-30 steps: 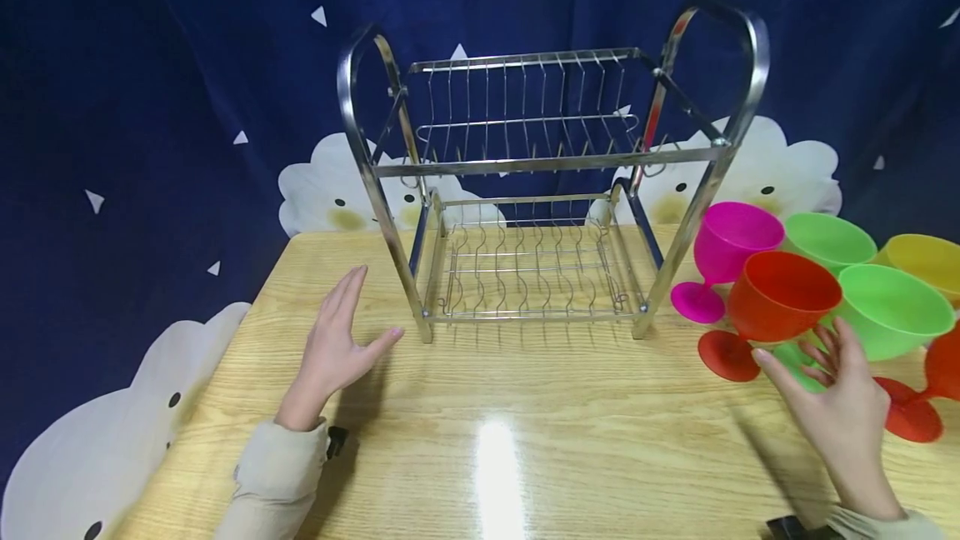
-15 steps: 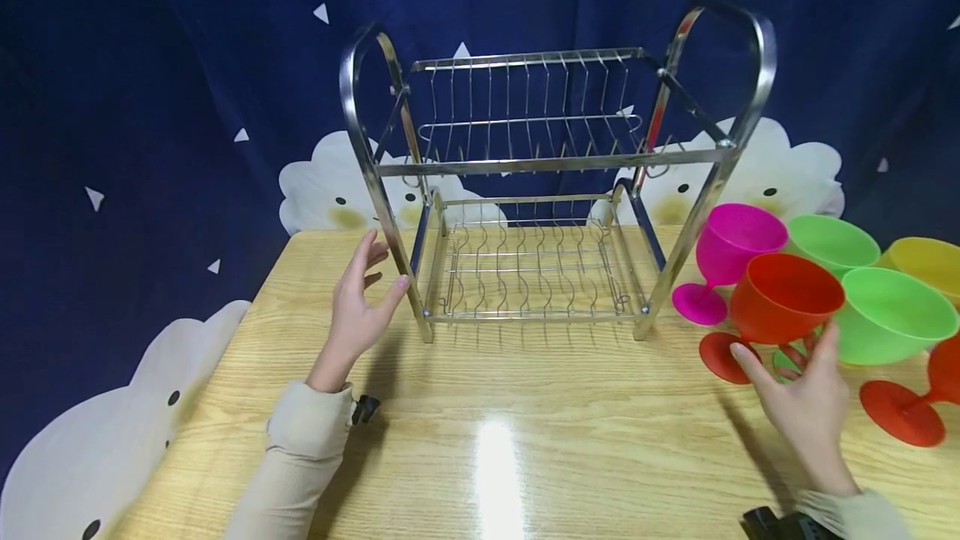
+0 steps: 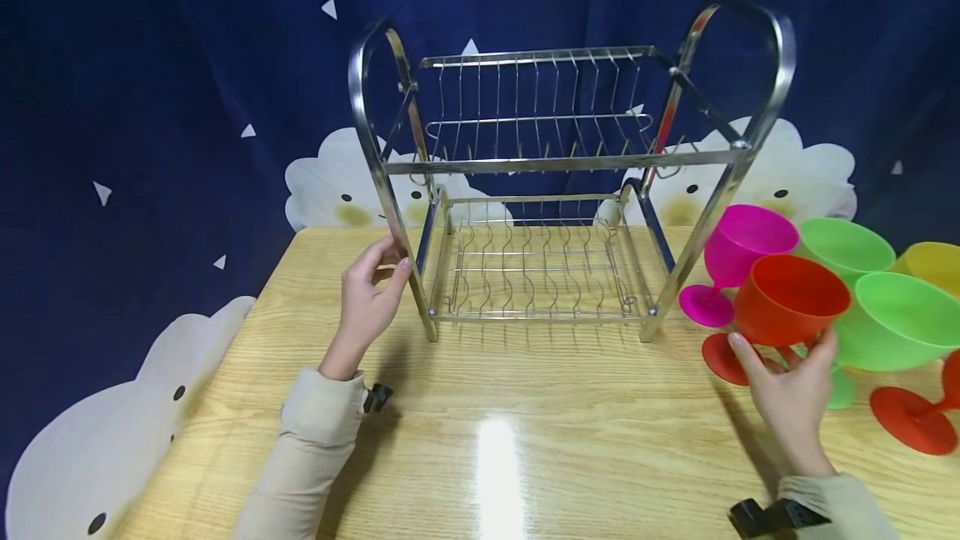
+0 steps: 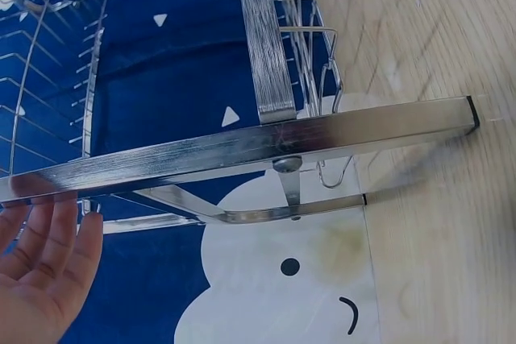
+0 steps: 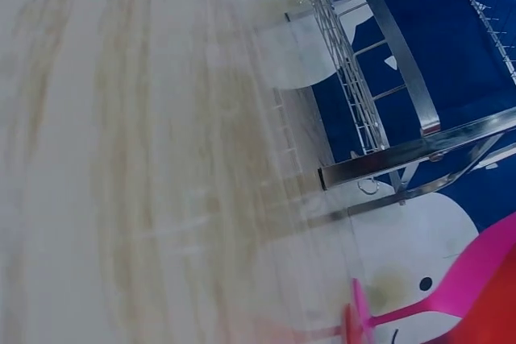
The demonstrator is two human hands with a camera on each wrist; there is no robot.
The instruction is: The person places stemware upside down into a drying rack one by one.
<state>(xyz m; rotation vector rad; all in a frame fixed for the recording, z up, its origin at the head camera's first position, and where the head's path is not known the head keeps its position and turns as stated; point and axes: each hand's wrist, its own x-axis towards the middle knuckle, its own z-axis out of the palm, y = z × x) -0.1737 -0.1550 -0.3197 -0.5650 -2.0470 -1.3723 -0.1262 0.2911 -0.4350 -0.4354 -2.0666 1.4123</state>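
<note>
A two-tier metal dish rack (image 3: pixel 540 163) stands on the wooden table, its wire shelves bare. My left hand (image 3: pixel 371 294) is at the rack's left front post, thumb on the near side and fingers passing behind it. In the left wrist view, the fingers (image 4: pixel 58 239) reach the post's edge. At the right, my right hand (image 3: pixel 791 398) holds a red plastic goblet (image 3: pixel 795 298) low on its bowl, thumb at the left and fingers round the right. The goblet's red foot (image 3: pixel 723 359) shows beside the thumb. The right wrist view does not show the right hand.
Crowded around the held goblet are a magenta goblet (image 3: pixel 750 244), two light green goblets (image 3: pixel 907 319), a yellow one (image 3: pixel 933 263) and another red one (image 3: pixel 915 419) at the right edge. A dark blue curtain (image 3: pixel 187 65) with clouds hangs behind.
My left hand has moved up and right onto the rack's post. My right hand has moved left and closed in round the red goblet. The view has shifted slightly.
</note>
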